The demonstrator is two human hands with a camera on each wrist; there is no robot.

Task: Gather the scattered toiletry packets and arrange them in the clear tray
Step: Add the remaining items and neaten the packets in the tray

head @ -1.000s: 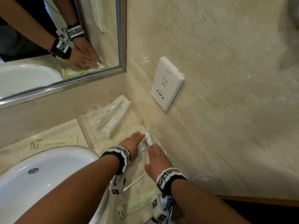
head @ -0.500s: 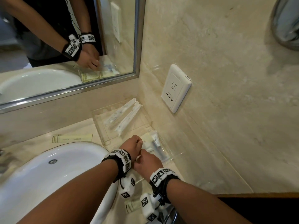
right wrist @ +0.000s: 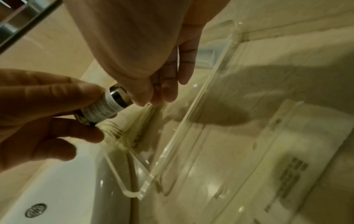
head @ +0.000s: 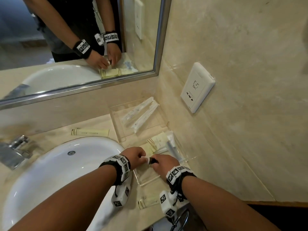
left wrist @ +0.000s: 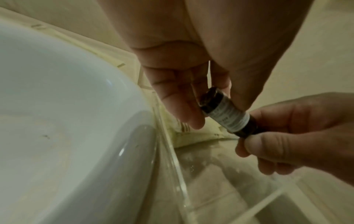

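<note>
Clear tray beside the sink already holds several cream packets. We pinch a small dark bottle between left hand and right hand above it; two packets remain on the counter.

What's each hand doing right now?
Left hand: pinching one end of the small dark white-labelled bottle.
Right hand: gripping its other end.

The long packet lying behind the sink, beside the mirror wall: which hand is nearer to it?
Left. The left hand sits on the sink side, closer to that packet; the right hand is farther, toward the wall. Both hold a small dark bottle.
</note>
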